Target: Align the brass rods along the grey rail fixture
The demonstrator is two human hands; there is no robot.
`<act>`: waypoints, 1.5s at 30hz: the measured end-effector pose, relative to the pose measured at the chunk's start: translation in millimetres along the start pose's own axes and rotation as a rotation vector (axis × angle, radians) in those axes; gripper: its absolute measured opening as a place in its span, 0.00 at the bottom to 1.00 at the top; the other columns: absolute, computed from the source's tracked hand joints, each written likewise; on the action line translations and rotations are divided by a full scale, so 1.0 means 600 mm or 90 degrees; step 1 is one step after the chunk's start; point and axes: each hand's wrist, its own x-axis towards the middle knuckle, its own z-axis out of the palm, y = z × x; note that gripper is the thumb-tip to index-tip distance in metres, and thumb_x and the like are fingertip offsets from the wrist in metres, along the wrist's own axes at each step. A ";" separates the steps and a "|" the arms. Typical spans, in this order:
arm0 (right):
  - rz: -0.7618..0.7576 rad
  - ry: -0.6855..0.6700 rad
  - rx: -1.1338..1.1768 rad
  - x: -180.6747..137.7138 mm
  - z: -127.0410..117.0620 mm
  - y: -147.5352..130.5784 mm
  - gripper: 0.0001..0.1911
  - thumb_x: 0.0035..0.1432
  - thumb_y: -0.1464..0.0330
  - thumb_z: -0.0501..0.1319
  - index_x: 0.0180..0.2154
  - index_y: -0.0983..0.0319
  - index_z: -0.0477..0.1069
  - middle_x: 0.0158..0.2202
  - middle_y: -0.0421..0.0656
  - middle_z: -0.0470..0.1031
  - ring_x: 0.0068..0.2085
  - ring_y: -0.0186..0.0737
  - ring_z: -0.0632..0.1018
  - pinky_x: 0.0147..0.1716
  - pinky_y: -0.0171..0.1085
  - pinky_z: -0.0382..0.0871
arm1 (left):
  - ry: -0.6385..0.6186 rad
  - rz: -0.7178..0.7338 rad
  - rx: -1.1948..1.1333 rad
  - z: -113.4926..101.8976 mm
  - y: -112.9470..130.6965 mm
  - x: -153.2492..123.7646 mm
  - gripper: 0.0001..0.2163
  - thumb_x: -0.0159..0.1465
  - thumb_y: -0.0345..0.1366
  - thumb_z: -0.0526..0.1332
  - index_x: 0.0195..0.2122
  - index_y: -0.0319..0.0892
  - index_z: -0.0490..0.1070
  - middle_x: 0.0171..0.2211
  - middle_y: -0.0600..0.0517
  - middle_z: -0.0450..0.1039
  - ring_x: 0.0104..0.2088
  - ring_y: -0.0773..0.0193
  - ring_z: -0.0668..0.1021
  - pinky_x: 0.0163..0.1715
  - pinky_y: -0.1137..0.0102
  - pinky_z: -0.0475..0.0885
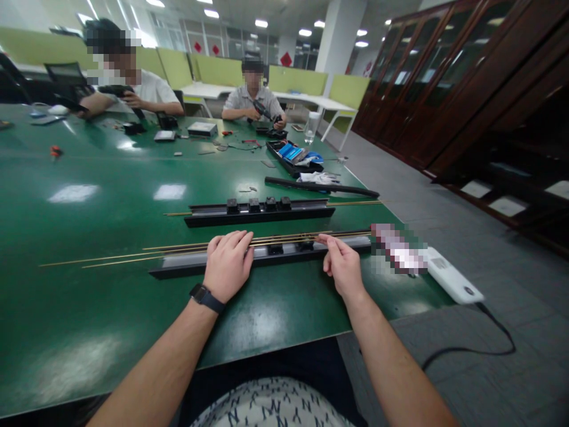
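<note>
My left hand (229, 261) lies back-up across the near black rail (178, 271), its fingers bent forward and close together, tips at the thin golden rods (284, 240); whether they are gripping, I cannot tell. My right hand (342, 264) comes in from the other side with its wrist raised, forefinger reaching inward to the rods and the lower fingers curled; the gap between my fingers is narrow, but I cannot tell if a rod is pinched there. Both forearms slant inward from my body, the left one wearing a dark watch (207, 296). The rods run lengthwise above the near rail, passing between my hands and out beyond its left end. Just behind it on the green desk (111, 332) sits a second black rail (260, 220) bearing four black blocks (253, 205). To my right lies a white device (453, 279) with a dark cable (507, 350). Across the desk, two people (255, 98) hold dark tools.
</note>
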 end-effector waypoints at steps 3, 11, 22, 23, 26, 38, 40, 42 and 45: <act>-0.006 0.028 0.004 0.002 -0.002 0.002 0.26 0.67 0.48 0.64 0.48 0.63 0.83 0.41 0.52 0.87 0.15 0.26 0.66 0.11 0.30 0.53 | -0.003 0.000 -0.001 0.000 -0.001 0.000 0.16 0.75 0.37 0.56 0.59 0.45 0.76 0.58 0.44 0.81 0.59 0.49 0.80 0.60 0.50 0.65; -0.010 0.056 0.017 0.006 0.000 0.005 0.26 0.66 0.48 0.64 0.47 0.64 0.82 0.48 0.53 0.86 0.16 0.25 0.67 0.10 0.30 0.54 | -0.007 0.000 -0.013 0.000 -0.003 0.000 0.16 0.75 0.37 0.55 0.59 0.46 0.76 0.58 0.44 0.81 0.59 0.48 0.80 0.59 0.50 0.66; -0.020 0.092 0.018 0.010 -0.002 0.010 0.26 0.66 0.47 0.64 0.46 0.64 0.82 0.47 0.53 0.86 0.15 0.24 0.67 0.10 0.29 0.54 | -0.005 0.003 -0.006 0.000 -0.002 -0.001 0.15 0.75 0.37 0.55 0.59 0.44 0.76 0.58 0.44 0.81 0.59 0.49 0.80 0.59 0.51 0.66; -0.019 0.093 0.018 0.010 -0.002 0.010 0.26 0.65 0.47 0.64 0.45 0.64 0.82 0.47 0.53 0.86 0.15 0.25 0.67 0.10 0.30 0.54 | -0.003 0.003 -0.006 0.000 -0.002 -0.001 0.15 0.75 0.37 0.55 0.59 0.44 0.76 0.58 0.44 0.81 0.59 0.49 0.80 0.59 0.51 0.66; -0.017 0.091 0.020 0.010 -0.001 0.008 0.25 0.66 0.48 0.64 0.45 0.64 0.82 0.48 0.53 0.85 0.16 0.25 0.67 0.10 0.30 0.54 | -0.004 0.001 -0.009 0.000 -0.002 -0.001 0.15 0.75 0.37 0.56 0.59 0.44 0.76 0.58 0.44 0.81 0.59 0.49 0.80 0.59 0.51 0.66; -0.004 -0.039 0.006 -0.003 0.003 -0.001 0.27 0.65 0.46 0.64 0.49 0.61 0.83 0.48 0.52 0.86 0.16 0.26 0.67 0.11 0.30 0.54 | -0.003 -0.006 -0.011 -0.002 0.001 0.000 0.16 0.75 0.37 0.55 0.59 0.45 0.76 0.58 0.44 0.81 0.59 0.49 0.80 0.59 0.50 0.65; -0.004 -0.039 0.012 -0.002 0.002 0.000 0.27 0.66 0.46 0.64 0.49 0.61 0.83 0.49 0.52 0.86 0.16 0.26 0.68 0.11 0.30 0.55 | -0.002 -0.003 -0.006 -0.001 0.000 -0.001 0.15 0.75 0.37 0.55 0.59 0.45 0.76 0.58 0.44 0.81 0.59 0.49 0.80 0.59 0.50 0.65; -0.001 -0.029 0.020 0.000 0.000 0.002 0.27 0.66 0.46 0.64 0.50 0.61 0.82 0.50 0.52 0.85 0.16 0.26 0.68 0.10 0.30 0.55 | -0.003 -0.002 -0.002 -0.001 0.000 -0.001 0.15 0.76 0.37 0.55 0.59 0.45 0.76 0.58 0.45 0.81 0.59 0.49 0.80 0.59 0.51 0.65; -0.001 -0.005 0.028 0.002 -0.002 0.006 0.26 0.66 0.47 0.64 0.50 0.62 0.82 0.48 0.52 0.86 0.16 0.26 0.67 0.10 0.29 0.54 | -0.007 -0.004 -0.004 -0.002 0.001 0.000 0.15 0.76 0.38 0.55 0.59 0.45 0.76 0.58 0.45 0.81 0.59 0.49 0.80 0.59 0.50 0.65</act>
